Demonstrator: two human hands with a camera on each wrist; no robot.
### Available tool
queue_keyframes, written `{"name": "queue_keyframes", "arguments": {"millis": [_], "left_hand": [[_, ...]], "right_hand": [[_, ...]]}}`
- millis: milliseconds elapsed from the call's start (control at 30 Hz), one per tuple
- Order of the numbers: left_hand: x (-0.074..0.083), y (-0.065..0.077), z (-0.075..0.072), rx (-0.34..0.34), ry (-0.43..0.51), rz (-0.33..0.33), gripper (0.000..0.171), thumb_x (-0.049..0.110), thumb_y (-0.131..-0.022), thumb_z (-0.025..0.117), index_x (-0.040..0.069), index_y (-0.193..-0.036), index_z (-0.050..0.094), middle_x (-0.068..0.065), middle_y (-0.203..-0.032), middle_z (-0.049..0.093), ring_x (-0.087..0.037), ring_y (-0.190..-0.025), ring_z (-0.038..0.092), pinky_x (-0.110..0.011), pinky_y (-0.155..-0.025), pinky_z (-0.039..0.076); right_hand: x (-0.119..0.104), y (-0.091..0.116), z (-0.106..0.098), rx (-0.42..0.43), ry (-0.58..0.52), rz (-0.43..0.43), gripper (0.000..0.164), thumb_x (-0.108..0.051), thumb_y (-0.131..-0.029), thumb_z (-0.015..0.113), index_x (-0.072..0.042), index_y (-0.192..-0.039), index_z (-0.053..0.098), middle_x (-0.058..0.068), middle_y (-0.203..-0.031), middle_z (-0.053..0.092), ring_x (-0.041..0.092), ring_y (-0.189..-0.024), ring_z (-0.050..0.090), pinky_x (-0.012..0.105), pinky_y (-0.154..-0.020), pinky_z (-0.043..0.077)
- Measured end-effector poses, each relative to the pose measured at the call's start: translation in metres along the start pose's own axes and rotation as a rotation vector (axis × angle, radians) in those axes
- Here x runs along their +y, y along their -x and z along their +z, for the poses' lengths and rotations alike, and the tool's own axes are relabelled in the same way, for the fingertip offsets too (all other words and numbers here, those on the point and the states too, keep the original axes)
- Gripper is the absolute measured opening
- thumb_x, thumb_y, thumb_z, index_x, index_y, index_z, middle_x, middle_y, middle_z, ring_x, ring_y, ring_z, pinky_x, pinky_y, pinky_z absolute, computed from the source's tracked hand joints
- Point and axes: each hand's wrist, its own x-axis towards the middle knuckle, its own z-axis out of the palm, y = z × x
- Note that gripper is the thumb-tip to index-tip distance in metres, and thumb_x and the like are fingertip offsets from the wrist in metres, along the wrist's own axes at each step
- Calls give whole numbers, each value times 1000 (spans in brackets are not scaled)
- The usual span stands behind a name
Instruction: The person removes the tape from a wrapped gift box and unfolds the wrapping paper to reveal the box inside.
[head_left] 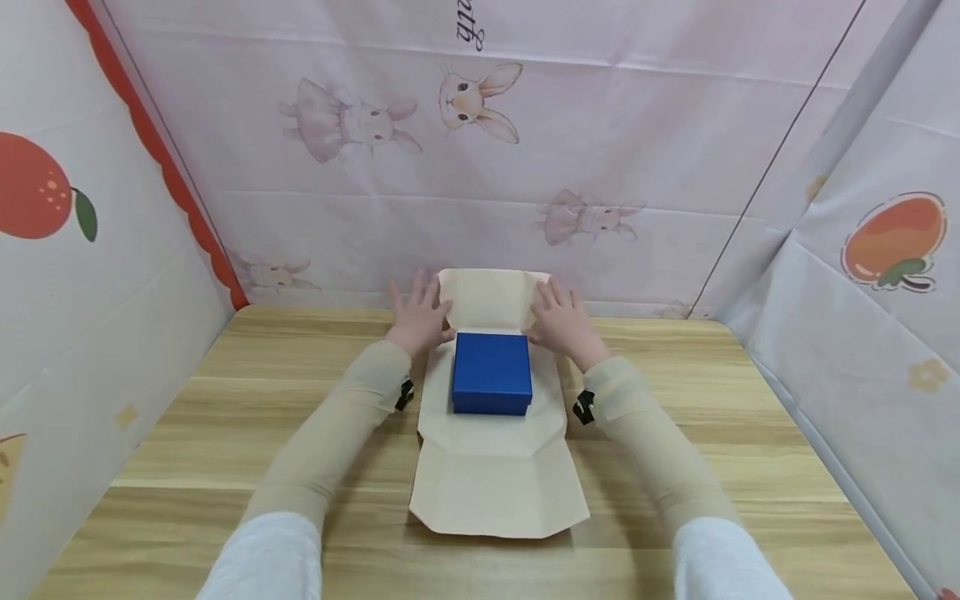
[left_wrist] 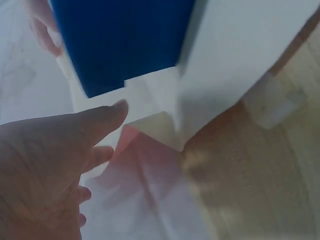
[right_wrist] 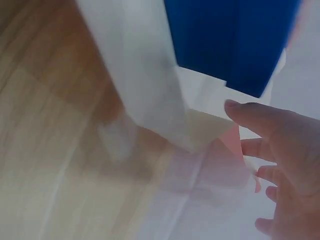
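Observation:
A blue lidded box (head_left: 492,367) sits on a long, creased cream sheet (head_left: 498,492) of stiff paper or thin card. Behind the box, the sheet's far flap (head_left: 491,298) stands raised. My left hand (head_left: 416,323) is at the flap's left edge, fingers spread and thumb reaching toward the fold. On the flap's right edge, my right hand (head_left: 566,327) touches with extended fingers. In the left wrist view, the left thumb (left_wrist: 112,114) lies near the blue box's corner. The right thumb (right_wrist: 240,109) is similarly close in the right wrist view.
The wood-grain table (head_left: 285,433) ends at a back wall covered in a rabbit-print cloth (head_left: 420,217). Fruit-print cloth (head_left: 855,350) covers the side walls. The sheet's near flap spreads flat toward the table's front. Dark bands (head_left: 584,407) sit at both wrists.

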Motion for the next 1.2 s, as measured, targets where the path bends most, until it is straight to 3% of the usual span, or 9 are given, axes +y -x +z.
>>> {"name": "queue_keyframes", "arguments": {"millis": [200,333,433,533,700,933,1067,1200], "left_hand": [[-5,-5,17,-62,-4,17,78,63,-88,57,30,-153,31,-19,-164,-1,-43,-150,-10,-74,-113,-2],[-14,-6,30,-128,84,42,83,61,-85,62,27,-154,30,-23,-163,-3,-47,-148,-10,-76,-111,-1],[-23,-2,36,-188,160,38,84,62,-86,61,29,-155,26,-20,-163,-6,-47,-149,-11,-76,-111,-1],[-30,1,38,-266,220,17,86,64,-87,58,30,-156,21,-17,-164,-10,-45,-149,-14,-74,-112,-5],[-44,-2,40,-362,210,11,96,74,-82,54,32,-157,12,-21,-163,-7,-47,-148,-11,-77,-110,-4],[-59,-17,62,-378,205,1,113,90,-65,53,41,-155,6,-21,-163,-10,-50,-145,-20,-81,-105,-8],[-58,-14,59,-383,213,-3,110,86,-69,55,38,-156,6,-21,-163,-11,-48,-145,-21,-79,-106,-9],[-53,0,42,-378,234,-1,101,75,-79,57,34,-157,8,-21,-163,-8,-47,-147,-17,-77,-110,-6]], "right_hand": [[0,-7,15,-101,-28,-16,67,-43,-97,53,-9,-152,33,15,-164,12,37,-152,3,59,-121,12],[4,-7,25,-170,-145,-22,61,-38,-102,47,-12,-154,28,16,-164,9,39,-152,0,59,-122,9],[10,-4,32,-232,-270,-13,61,-39,-100,51,-19,-154,30,18,-164,3,41,-151,-5,61,-121,5],[19,-1,38,-298,-390,36,72,-47,-95,57,-25,-155,25,16,-165,-6,41,-151,-10,64,-119,2],[36,4,48,-348,-452,80,89,-60,-89,58,-28,-157,13,17,-164,-11,44,-150,-11,72,-115,6],[49,11,51,-376,-448,114,95,-65,-85,59,-30,-158,8,19,-164,-9,45,-149,-9,76,-111,12],[51,10,52,-379,-441,104,95,-65,-86,58,-30,-158,7,19,-164,-8,45,-149,-9,75,-112,11],[51,8,52,-375,-436,95,95,-64,-87,59,-28,-158,8,20,-163,-8,46,-149,-8,75,-111,10]]}}
